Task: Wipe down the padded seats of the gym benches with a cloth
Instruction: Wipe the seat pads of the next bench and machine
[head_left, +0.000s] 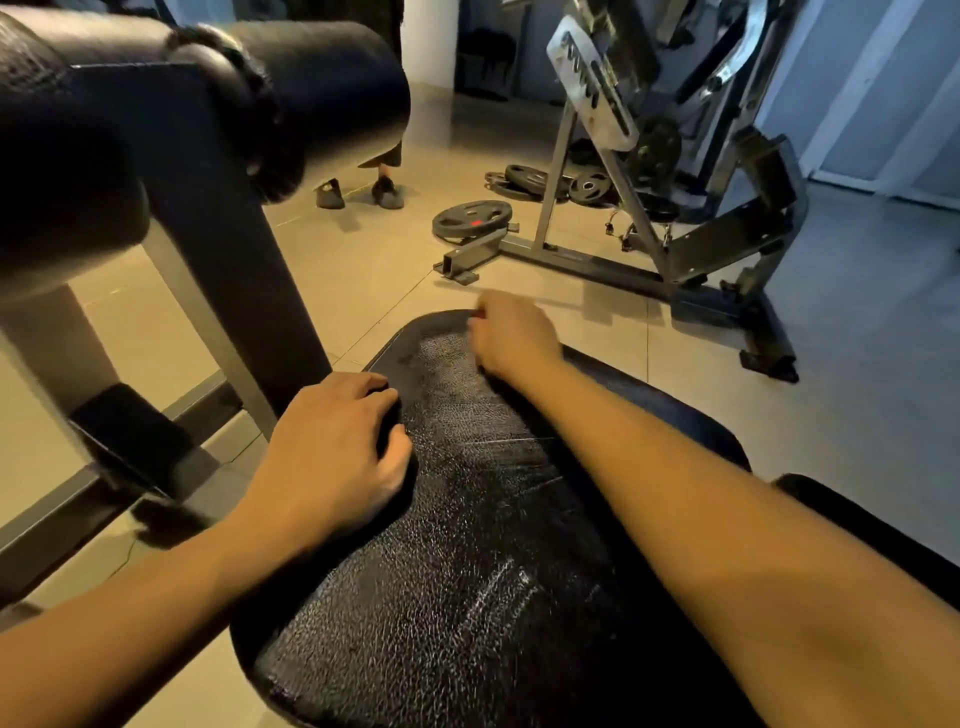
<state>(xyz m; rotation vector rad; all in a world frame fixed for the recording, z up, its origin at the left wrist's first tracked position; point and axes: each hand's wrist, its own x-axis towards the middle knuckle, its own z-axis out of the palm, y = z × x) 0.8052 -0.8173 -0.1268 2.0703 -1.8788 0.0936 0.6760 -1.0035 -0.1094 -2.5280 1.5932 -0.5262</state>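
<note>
Though blurred, R fingers (487, 313) curled; L fingers (375, 399) round seat (467, 519) edge.

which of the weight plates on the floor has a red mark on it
The plate lying alone, nearest the bench seat, by the end of the machine's floor bar. The other plates are piled farther back and show no red.

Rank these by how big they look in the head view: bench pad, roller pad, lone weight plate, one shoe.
1. Bench pad
2. Roller pad, close to the camera, which inflates it
3. Weight plate
4. Shoe, far off, so its true size is unsure
</note>
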